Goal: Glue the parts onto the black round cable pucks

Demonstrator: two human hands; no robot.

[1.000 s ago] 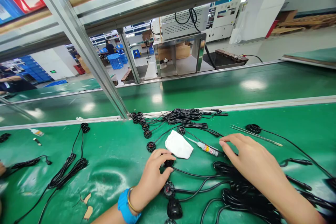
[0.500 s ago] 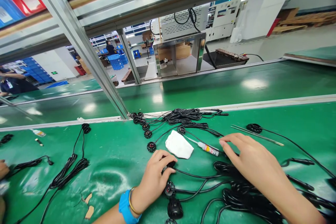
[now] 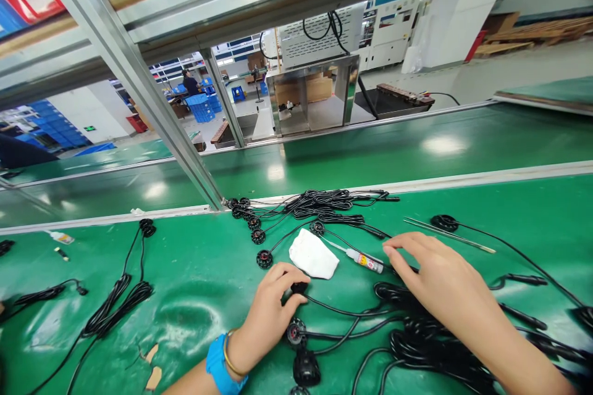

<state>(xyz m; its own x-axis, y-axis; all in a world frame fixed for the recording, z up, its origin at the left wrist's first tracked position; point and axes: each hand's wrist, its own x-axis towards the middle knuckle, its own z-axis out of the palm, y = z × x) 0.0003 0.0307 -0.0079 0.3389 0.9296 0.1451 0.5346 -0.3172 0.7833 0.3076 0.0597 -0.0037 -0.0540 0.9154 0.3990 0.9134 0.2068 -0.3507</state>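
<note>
My left hand (image 3: 271, 308) pinches a small round black part (image 3: 299, 288) at the end of a black cable on the green bench (image 3: 199, 284). My right hand (image 3: 440, 281) rests on a pile of coiled black cables (image 3: 426, 345), fingers curled, its fingertips close to a small glue tube (image 3: 365, 261). A white cloth (image 3: 312, 254) lies between the two hands. Two more round black parts (image 3: 296, 332) lie just below my left hand.
Several cabled round parts (image 3: 254, 231) and a cable bundle (image 3: 333, 203) lie by the metal frame post (image 3: 139, 86). Tweezers (image 3: 447, 236) lie at right. Another cable (image 3: 115, 296) and small bottle (image 3: 58, 237) are at left. A green conveyor (image 3: 370, 154) runs behind.
Hardly anything differs; both hands hold their places, and the view has shifted slightly. A person's hand at the far left edge is gone from view.
</note>
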